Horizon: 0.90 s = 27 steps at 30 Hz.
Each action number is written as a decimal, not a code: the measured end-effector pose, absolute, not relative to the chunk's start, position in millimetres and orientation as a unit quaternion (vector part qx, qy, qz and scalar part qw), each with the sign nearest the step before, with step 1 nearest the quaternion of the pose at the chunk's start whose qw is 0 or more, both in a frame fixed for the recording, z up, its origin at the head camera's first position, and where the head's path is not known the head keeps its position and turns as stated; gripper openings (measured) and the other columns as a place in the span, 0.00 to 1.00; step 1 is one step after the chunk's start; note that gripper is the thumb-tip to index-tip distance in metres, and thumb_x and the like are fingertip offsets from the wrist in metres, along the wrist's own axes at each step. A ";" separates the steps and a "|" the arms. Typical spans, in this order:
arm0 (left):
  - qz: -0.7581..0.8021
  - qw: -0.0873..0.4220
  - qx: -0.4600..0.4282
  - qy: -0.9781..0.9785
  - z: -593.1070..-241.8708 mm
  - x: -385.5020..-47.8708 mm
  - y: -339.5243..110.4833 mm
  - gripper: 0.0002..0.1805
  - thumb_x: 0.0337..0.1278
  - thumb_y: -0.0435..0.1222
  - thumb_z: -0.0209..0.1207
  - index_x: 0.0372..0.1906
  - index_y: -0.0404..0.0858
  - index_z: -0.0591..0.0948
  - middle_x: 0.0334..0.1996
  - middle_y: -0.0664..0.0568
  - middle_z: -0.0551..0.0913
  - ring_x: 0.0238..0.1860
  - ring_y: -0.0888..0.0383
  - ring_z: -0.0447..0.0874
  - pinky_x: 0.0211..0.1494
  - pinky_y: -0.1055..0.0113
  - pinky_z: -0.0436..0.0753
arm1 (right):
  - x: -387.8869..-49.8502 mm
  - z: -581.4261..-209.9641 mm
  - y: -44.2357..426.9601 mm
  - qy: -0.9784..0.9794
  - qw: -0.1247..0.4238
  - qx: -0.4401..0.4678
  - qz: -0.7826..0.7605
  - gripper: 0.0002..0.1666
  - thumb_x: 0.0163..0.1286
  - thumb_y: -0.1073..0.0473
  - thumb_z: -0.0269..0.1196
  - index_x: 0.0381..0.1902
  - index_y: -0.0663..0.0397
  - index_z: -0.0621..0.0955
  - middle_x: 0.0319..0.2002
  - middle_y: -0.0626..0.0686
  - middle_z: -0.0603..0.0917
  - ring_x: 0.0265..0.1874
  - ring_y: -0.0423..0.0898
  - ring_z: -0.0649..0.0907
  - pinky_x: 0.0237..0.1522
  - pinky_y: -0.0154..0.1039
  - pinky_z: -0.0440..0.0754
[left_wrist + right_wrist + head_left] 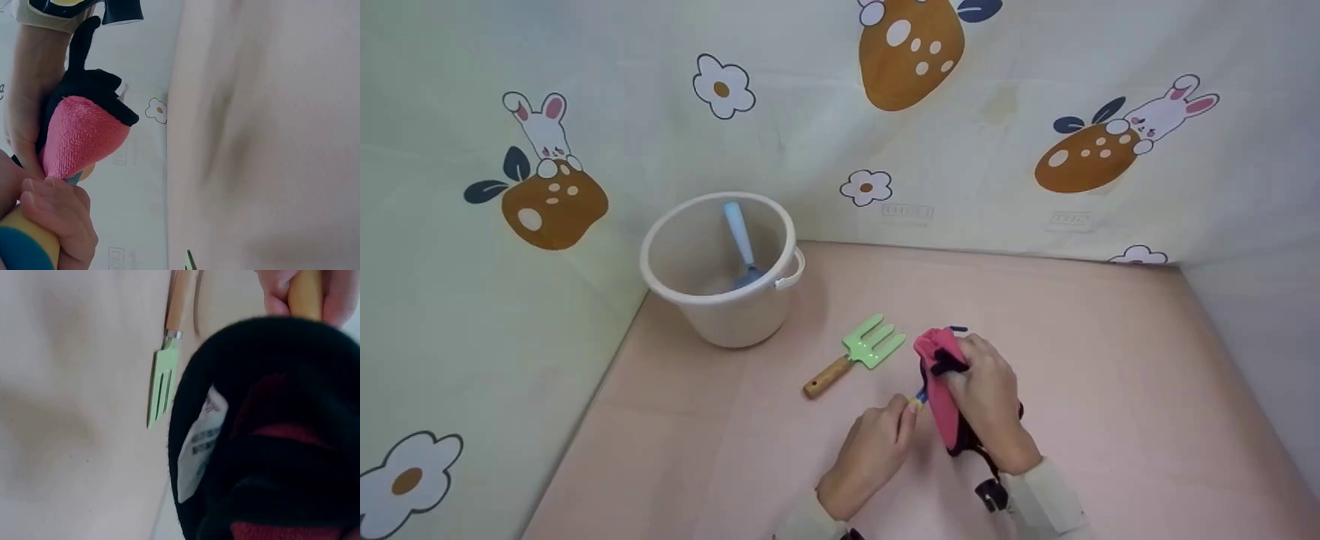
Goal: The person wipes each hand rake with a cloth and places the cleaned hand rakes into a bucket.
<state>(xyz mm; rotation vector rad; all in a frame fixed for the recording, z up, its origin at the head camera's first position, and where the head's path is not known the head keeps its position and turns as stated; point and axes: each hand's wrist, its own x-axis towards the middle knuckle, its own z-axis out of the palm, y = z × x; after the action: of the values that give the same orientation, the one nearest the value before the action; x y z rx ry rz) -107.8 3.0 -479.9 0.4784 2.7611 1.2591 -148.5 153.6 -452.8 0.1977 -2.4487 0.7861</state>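
My left hand grips a tool by its yellow-and-blue handle. A pink terry cloth piece with black trim covers most of the tool, and a dark tip pokes out beyond it, so the tool's kind is hidden. My right hand holds this cloth around the tool. In the right wrist view the cloth's black-edged opening faces the camera, with a white label inside. To the left of both hands lies a green hand fork with a wooden handle.
A cream bucket stands at the back left, holding a tool with a light blue handle. Printed cloth walls enclose the pinkish tabletop at the left, back and right.
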 end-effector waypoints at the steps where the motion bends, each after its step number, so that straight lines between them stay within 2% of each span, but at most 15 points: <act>1: 0.410 0.040 0.153 0.898 -479.7 -107.9 3.2 0.19 0.72 0.45 0.39 0.28 0.39 0.70 0.15 0.62 0.60 0.14 0.71 0.57 0.14 0.79 0.57 | -149.0 -452.2 153.1 -0.914 0.273 0.066 0.292 0.10 0.45 0.71 0.70 0.28 0.61 0.82 0.24 0.53 0.80 0.23 0.45 0.77 0.27 0.43 0.76; 9: 0.401 0.046 0.147 0.903 -478.4 -107.7 4.0 0.19 0.72 0.46 0.39 0.28 0.40 0.70 0.15 0.62 0.60 0.14 0.70 0.58 0.15 0.77 0.59 | -149.7 -450.8 152.4 -0.917 0.251 0.017 0.311 0.08 0.50 0.65 0.70 0.29 0.61 0.82 0.24 0.54 0.79 0.22 0.48 0.77 0.28 0.43 0.77; 13: 0.401 0.054 0.141 0.903 -477.0 -107.5 5.1 0.19 0.72 0.46 0.40 0.27 0.40 0.69 0.15 0.62 0.60 0.14 0.70 0.58 0.15 0.77 0.58 | -153.4 -452.2 155.2 -0.912 0.274 0.010 0.307 0.09 0.50 0.65 0.71 0.28 0.62 0.82 0.22 0.54 0.78 0.20 0.48 0.76 0.25 0.43 0.74; 21: 0.409 0.076 0.130 0.900 -472.1 -106.3 6.7 0.18 0.72 0.45 0.40 0.27 0.40 0.70 0.15 0.61 0.61 0.14 0.68 0.58 0.15 0.77 0.58 | -159.1 -459.5 159.6 -0.904 0.341 0.048 0.254 0.09 0.53 0.64 0.69 0.25 0.63 0.79 0.18 0.54 0.77 0.14 0.46 0.75 0.20 0.42 0.78; 27: 0.397 0.087 0.131 0.904 -471.0 -104.4 6.9 0.18 0.72 0.44 0.40 0.29 0.38 0.71 0.14 0.61 0.61 0.14 0.68 0.59 0.15 0.77 0.59 | -163.0 -465.9 162.0 -0.907 0.351 0.065 0.224 0.09 0.54 0.66 0.66 0.26 0.60 0.74 0.16 0.52 0.73 0.12 0.44 0.71 0.16 0.40 0.74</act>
<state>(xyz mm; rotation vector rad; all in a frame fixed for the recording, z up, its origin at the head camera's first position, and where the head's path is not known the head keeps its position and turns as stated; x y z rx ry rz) -104.4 6.9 -471.0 0.3901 2.6930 1.1819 -163.0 162.0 -465.9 0.1695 -2.3484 0.5806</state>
